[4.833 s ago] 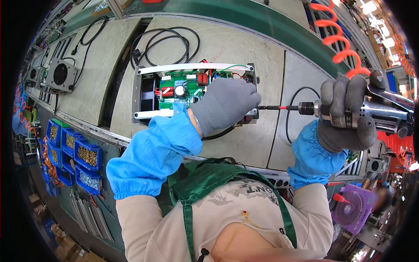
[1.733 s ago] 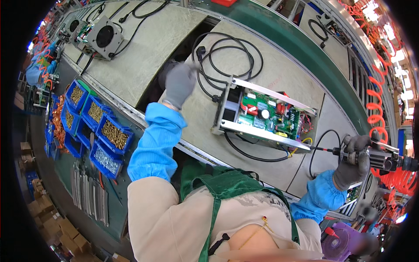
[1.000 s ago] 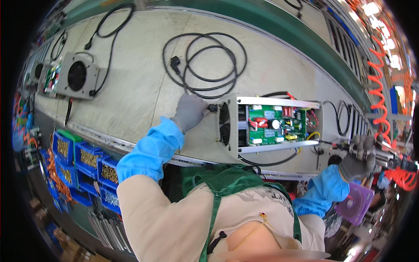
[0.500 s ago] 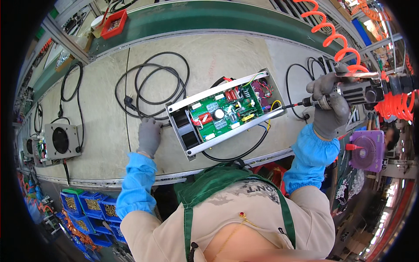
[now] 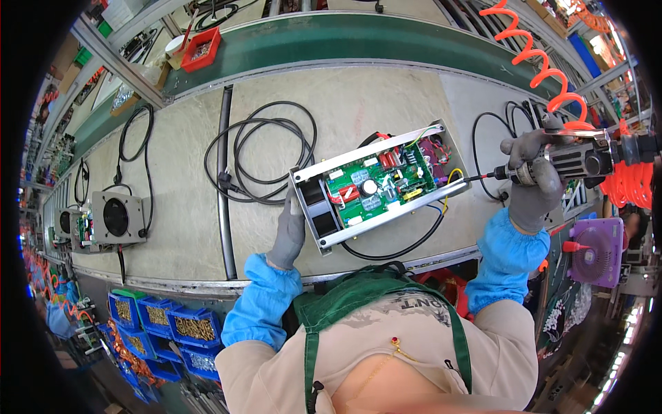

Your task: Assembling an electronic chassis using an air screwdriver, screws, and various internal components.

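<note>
An open metal chassis [image 5: 320, 244] with a green circuit board [image 5: 376, 190] and two black fans at its left end lies slanted on the bench. My left hand [image 5: 288, 231], gloved in grey, rests with its fingers stretched out along the chassis's left end. In my gloved right hand [image 5: 536, 190] is an air screwdriver [image 5: 579, 160], held level and pointing left. Its long bit [image 5: 483, 176] reaches the front rail near the chassis's right end; the exact contact is too small to make out. A coiled red air hose [image 5: 541, 69] hangs above the tool.
A looped black power cable [image 5: 238, 124] lies left of the chassis, beside a dark gap [image 5: 225, 186] between bench boards. Farther left stands another fan unit [image 5: 118, 217]. Blue screw bins [image 5: 195, 328] hang below the front edge; a red tray [image 5: 201, 50] sits beyond, near the green belt [image 5: 310, 45].
My left hand has moved from the cable beside the chassis onto its left end. The gap between the bench boards has widened. My right hand still holds the screwdriver at the rail.
</note>
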{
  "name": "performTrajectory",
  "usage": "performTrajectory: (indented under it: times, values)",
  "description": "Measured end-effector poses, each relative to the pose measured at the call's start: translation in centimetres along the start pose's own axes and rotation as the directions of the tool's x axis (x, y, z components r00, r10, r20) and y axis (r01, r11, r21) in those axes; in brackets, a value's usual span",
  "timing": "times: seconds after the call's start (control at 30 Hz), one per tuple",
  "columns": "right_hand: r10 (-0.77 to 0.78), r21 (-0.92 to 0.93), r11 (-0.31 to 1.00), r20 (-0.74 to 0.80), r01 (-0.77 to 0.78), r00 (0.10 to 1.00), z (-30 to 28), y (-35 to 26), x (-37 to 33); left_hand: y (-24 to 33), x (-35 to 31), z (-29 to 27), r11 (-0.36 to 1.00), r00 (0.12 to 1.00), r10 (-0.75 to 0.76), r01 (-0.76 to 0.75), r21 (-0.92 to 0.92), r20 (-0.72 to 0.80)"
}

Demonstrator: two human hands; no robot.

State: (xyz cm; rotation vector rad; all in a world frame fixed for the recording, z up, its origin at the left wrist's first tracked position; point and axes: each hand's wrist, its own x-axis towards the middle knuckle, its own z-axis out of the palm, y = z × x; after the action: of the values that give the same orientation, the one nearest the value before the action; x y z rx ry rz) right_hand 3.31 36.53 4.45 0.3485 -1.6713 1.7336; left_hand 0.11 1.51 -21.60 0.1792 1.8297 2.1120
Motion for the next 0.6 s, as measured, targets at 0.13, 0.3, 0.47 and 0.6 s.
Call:
performTrajectory:
  times: [0.13,0.3,0.47,0.6]
  values:
    - [0.035,0.019,0.999,-0.023,-0.035,0.999,1.4,-1.6,0.8,0.8,0.2,-0.1,0.981,0.995,0.021,-0.039,0.188,0.100]
    - [-0.158,0.479,0.877,0.234,0.028,0.959,3.4,-6.5,0.2,1.4,0.7,0.7,0.993,0.999,0.017,-0.021,0.114,0.042]
    - [-0.262,0.455,0.885,0.299,0.104,0.918,7.1,-9.5,-3.5,0.5,1.7,-0.1,0.908,0.938,0.307,-0.340,0.244,0.162]
    - [-0.445,0.482,0.838,0.330,0.257,0.833,10.6,-11.3,-7.3,0.6,2.4,0.1,0.892,0.929,0.319,-0.362,0.272,0.189]
